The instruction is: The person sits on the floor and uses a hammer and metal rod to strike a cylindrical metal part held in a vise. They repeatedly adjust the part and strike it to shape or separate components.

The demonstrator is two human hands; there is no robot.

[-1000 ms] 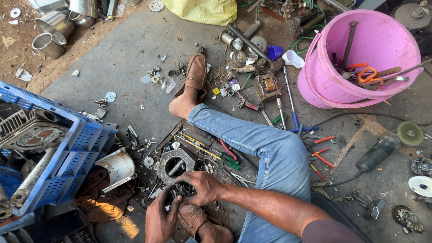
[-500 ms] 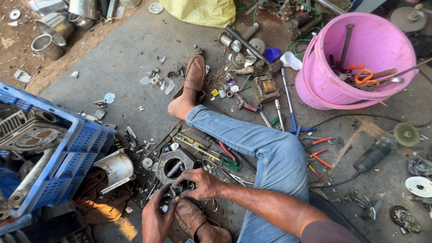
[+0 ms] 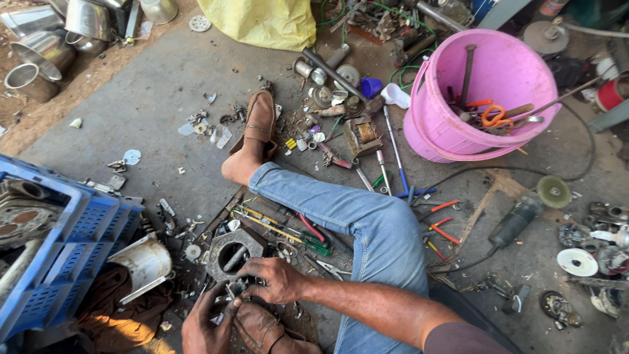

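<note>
The right hand (image 3: 275,278) has its fingers curled down, closed over a small metal part (image 3: 234,288) at the near edge of a grey metal housing (image 3: 232,252). The left hand (image 3: 204,322) comes up from below with fingers bent, gripping the same part from the other side, so both hands meet on it. The part sits on the floor between the housing and a brown shoe (image 3: 262,331) just under the hands.

Just beyond the housing lie screwdrivers (image 3: 278,229) and red-handled pliers (image 3: 313,231), beside a leg in blue jeans (image 3: 354,219) stretched across the concrete floor (image 3: 164,85). The other shoe (image 3: 259,121) rests farther out among scattered small parts. Left of the hands stand a white cup (image 3: 145,263) and a blue crate (image 3: 62,262). A pink bucket (image 3: 485,98) holding tools stands well apart at upper right, with an angle grinder (image 3: 517,219) below it.
</note>
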